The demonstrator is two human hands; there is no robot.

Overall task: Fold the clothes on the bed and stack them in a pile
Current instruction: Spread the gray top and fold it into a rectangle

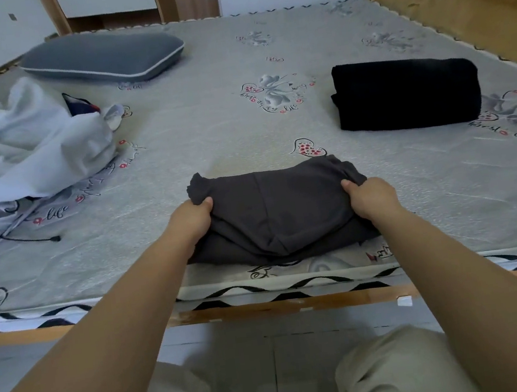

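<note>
Fingers [207, 202] of left hand [193, 219] closed, pinching left corner of dark grey garment [277, 213]; right hand [372, 197] likewise clamped on opposite corner, thumb on top. Garment lying near front edge of bed [242, 132], partly folded, top layer raised slightly off lower layers. Symmetrical grip judged to keep edges level for next fold. Folded black item [406, 95] set well apart at right, prob. start of pile; kept clear of work area. Unfolded pale clothes [23, 144] heaped at left, w/ grey pillow [102, 56] behind. Task judged approx. mid-way; several items outstanding. Risk: layers slipping if one corner released early.
</note>
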